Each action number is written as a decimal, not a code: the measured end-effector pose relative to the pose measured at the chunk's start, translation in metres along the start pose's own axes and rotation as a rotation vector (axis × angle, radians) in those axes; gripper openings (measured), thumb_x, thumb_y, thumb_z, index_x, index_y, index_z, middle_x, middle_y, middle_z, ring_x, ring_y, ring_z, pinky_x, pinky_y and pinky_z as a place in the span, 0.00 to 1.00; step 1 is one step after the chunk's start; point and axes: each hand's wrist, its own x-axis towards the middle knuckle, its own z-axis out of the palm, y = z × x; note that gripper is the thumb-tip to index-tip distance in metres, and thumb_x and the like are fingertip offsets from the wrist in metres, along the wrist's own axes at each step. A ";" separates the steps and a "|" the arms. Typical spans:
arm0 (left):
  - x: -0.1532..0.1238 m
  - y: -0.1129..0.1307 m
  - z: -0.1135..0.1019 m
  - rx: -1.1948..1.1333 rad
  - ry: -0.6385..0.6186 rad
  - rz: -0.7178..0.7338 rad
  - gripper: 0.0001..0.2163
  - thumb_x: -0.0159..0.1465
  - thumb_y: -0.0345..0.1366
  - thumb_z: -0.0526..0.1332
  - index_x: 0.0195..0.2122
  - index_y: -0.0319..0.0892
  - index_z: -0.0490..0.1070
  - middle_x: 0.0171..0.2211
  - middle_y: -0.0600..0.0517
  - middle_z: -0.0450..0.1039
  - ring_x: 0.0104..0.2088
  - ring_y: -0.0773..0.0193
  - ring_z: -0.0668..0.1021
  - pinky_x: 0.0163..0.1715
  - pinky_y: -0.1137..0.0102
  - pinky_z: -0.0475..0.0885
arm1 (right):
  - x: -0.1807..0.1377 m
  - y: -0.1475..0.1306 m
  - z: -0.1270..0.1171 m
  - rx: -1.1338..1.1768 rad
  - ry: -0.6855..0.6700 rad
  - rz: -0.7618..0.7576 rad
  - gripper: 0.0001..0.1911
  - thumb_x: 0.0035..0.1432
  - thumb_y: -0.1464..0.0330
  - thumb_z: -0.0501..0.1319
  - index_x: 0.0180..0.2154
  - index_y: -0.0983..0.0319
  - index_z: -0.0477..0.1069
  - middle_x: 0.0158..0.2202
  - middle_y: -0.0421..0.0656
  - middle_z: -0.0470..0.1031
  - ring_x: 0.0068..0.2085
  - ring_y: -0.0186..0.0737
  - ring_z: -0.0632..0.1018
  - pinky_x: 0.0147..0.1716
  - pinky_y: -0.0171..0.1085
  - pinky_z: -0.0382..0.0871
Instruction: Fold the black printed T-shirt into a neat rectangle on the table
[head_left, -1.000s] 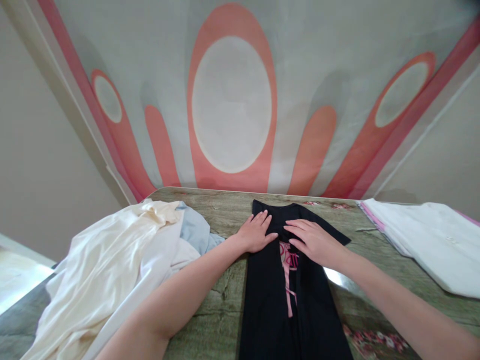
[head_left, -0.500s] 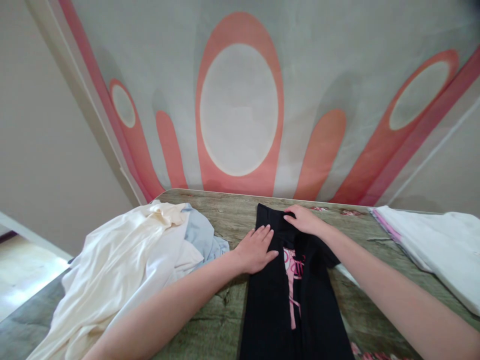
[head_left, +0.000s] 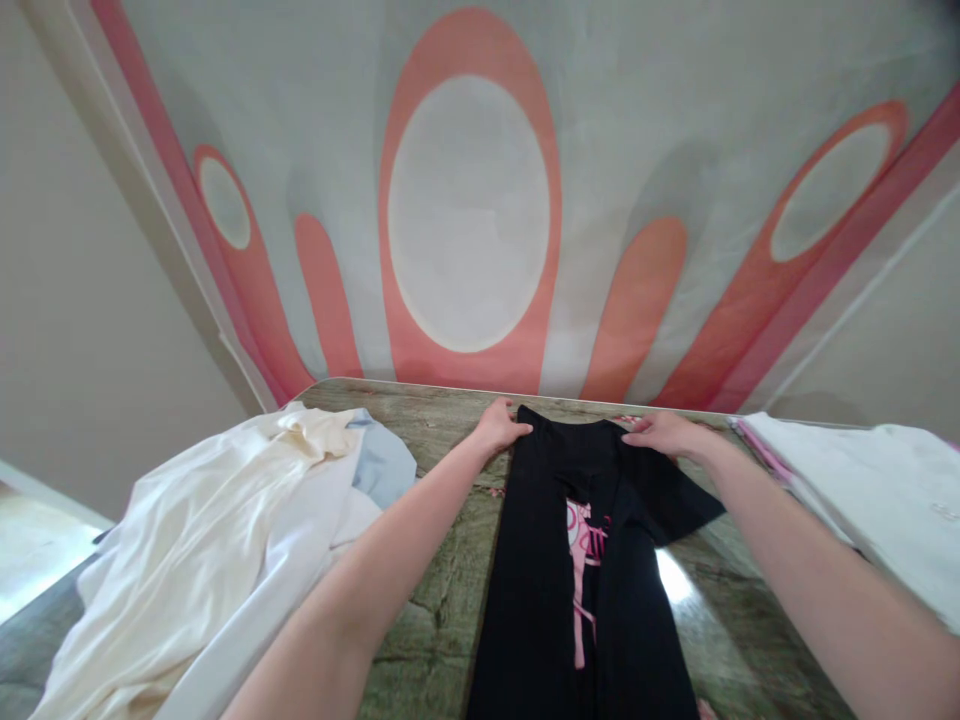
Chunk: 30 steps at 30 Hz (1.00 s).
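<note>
A black T-shirt (head_left: pixel 555 600) with a pink print lies partly folded on the table, its two sides turned inward over the front. Its neck end points away from me. At the upper left corner, my left hand (head_left: pixel 502 426) pinches the cloth between thumb and fingers. My right hand (head_left: pixel 664 435) grips the upper right shoulder, thumb on top and fingertips partly hidden. A short sleeve (head_left: pixel 675 495) spreads out to the right beneath my right wrist.
A loose heap of cream and white clothes (head_left: pixel 217 530) with a light blue piece (head_left: pixel 386 465) covers the left side. Folded white clothing (head_left: pixel 862 480) with a pink edge lies at the right. The wood-patterned table (head_left: pixel 427 610) meets a decorated wall (head_left: pixel 600 130) at the back.
My left hand has gone from lying flat on the T-shirt to pinching its upper left corner. My right hand has shifted right, and the sleeve is spread farther outward.
</note>
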 end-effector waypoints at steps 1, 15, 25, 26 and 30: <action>0.004 0.001 0.003 0.007 -0.002 -0.003 0.30 0.48 0.30 0.67 0.52 0.37 0.58 0.36 0.48 0.72 0.32 0.64 0.76 0.33 0.72 0.69 | -0.003 0.004 -0.003 0.009 -0.069 0.002 0.15 0.44 0.58 0.63 0.26 0.64 0.72 0.15 0.38 0.67 0.18 0.33 0.66 0.20 0.33 0.56; -0.012 0.010 -0.004 0.362 0.104 0.458 0.18 0.57 0.28 0.56 0.50 0.36 0.61 0.50 0.42 0.64 0.52 0.59 0.67 0.53 0.66 0.59 | -0.016 -0.049 0.006 -0.185 0.496 -0.323 0.11 0.53 0.66 0.57 0.37 0.64 0.72 0.37 0.49 0.72 0.39 0.44 0.71 0.38 0.39 0.63; -0.119 0.007 0.001 0.711 -0.301 0.646 0.23 0.66 0.43 0.43 0.59 0.37 0.51 0.62 0.43 0.48 0.61 0.56 0.53 0.57 0.60 0.50 | -0.178 -0.110 0.028 -0.226 -0.013 -1.152 0.07 0.56 0.71 0.56 0.37 0.60 0.71 0.35 0.43 0.71 0.37 0.37 0.69 0.38 0.38 0.60; -0.121 0.006 0.002 0.724 -0.281 0.654 0.24 0.66 0.44 0.43 0.60 0.37 0.50 0.62 0.43 0.46 0.61 0.56 0.52 0.58 0.60 0.49 | -0.184 -0.112 0.031 -0.271 0.012 -1.182 0.08 0.57 0.71 0.55 0.37 0.60 0.71 0.34 0.43 0.71 0.36 0.37 0.69 0.37 0.38 0.60; -0.122 0.002 0.006 0.752 -0.226 0.689 0.26 0.66 0.48 0.41 0.60 0.37 0.49 0.62 0.43 0.45 0.61 0.57 0.51 0.58 0.61 0.47 | -0.191 -0.112 0.047 -0.396 0.115 -1.275 0.09 0.59 0.74 0.52 0.37 0.62 0.70 0.32 0.43 0.71 0.34 0.37 0.68 0.36 0.40 0.58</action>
